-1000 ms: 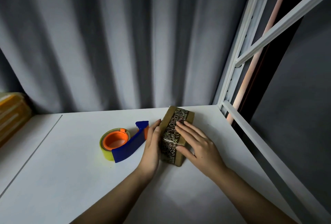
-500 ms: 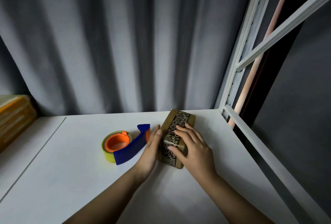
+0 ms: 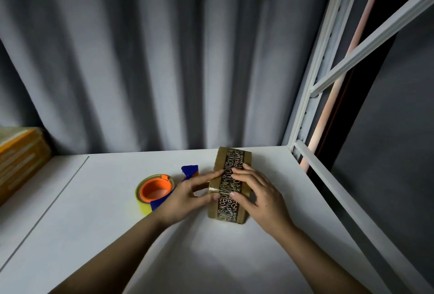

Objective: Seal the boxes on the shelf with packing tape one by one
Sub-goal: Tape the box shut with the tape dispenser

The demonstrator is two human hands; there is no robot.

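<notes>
- We see a white shelf (image 3: 98, 235) filling the lower frame, with a grey curtain (image 3: 152, 58) hanging behind it and a white metal frame (image 3: 312, 96) rising at the upper right.
- The box (image 3: 231, 183) lies right of centre on the shelf, brown with a dark lettered band along its top, its long side running away from us.
- Our left hand (image 3: 185, 196) rests against the box's left edge, index finger and thumb stretched out onto its top, gripping nothing.
- Our right hand (image 3: 260, 195) lies flat on the box's right half, fingers straight and pressing on the band.
- The tape (image 3: 155, 190), a yellow roll on an orange core in a blue dispenser, sits just left of the left hand, partly behind it.
- At the left edge we see a yellow stack (image 3: 18, 157); what it is made of is unclear.
</notes>
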